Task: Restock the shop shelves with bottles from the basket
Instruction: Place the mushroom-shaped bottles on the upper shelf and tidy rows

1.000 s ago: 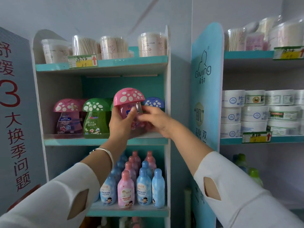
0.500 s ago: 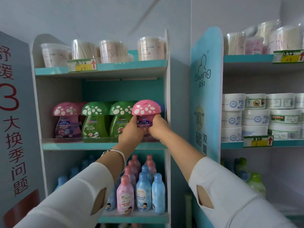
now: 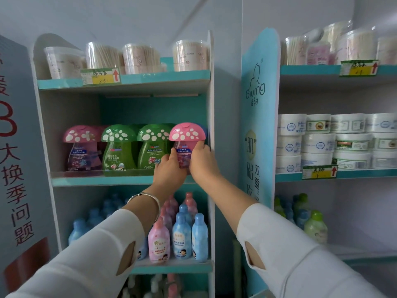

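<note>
A pink mushroom-capped bottle (image 3: 186,134) stands at the right end of the middle shelf (image 3: 103,181), close to the shelf unit's right wall. My left hand (image 3: 169,168) grips its lower left side and my right hand (image 3: 203,161) grips its right side. To its left stand two green mushroom bottles (image 3: 120,147) and another pink mushroom bottle (image 3: 82,148). A blue cap shows just behind the held bottle. The basket is out of view.
Tubs of cotton swabs (image 3: 191,55) line the top shelf. Pink and blue baby bottles (image 3: 182,233) fill the lower shelf. A blue "Giving" side panel (image 3: 257,117) borders a second unit with white cream jars (image 3: 318,143) and green-capped bottles (image 3: 315,226).
Both hands carried the pink mushroom bottle rightward and down from in front of the shelf middle to the right end of the row, where it now stands.
</note>
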A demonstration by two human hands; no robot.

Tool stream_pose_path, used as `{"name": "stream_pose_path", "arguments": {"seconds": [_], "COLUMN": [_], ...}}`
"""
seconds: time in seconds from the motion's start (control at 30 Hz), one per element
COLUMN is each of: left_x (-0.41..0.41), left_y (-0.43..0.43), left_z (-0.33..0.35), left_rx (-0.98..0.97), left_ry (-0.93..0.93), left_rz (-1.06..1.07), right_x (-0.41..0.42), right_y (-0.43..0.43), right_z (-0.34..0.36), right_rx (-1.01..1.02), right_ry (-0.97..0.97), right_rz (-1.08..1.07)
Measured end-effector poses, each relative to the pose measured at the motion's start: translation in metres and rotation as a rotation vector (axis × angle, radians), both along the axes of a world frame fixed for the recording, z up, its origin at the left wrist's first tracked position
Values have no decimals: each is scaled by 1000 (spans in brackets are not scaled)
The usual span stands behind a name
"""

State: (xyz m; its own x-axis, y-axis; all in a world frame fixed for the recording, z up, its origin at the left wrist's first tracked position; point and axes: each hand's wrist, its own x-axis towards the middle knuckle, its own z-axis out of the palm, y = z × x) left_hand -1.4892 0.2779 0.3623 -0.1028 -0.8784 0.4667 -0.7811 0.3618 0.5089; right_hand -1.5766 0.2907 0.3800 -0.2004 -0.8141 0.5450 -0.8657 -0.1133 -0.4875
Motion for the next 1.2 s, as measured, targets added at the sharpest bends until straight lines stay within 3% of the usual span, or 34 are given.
{"name": "stream_pose_path", "arguments": {"seconds": [0.33, 0.47, 0.6, 0.8, 1.03, 1.2], "left_x": [-16, -35, -57, -97, -125, -135], "left_y": [61, 93, 125, 157, 146, 120], "left_z": [-28, -76, -133, -207, -265, -288], "left_rx": [-99, 8, 135, 340, 363, 423], "left_ry": [155, 169, 16, -169, -417, -420], "left_rz": [-200, -227, -278, -422, -422, -420], "right_x": [-41, -74, -107, -149, -179, -187], "right_y": [63, 98, 129, 164, 157, 138], "right_z": [-35, -83, -141, -225, -310, -366], "right_rx": [-118, 51, 256, 716, 898, 966], "right_ry": [191, 198, 212, 219, 112, 14], "right_rz": [73, 73, 84, 186, 181, 45]}}
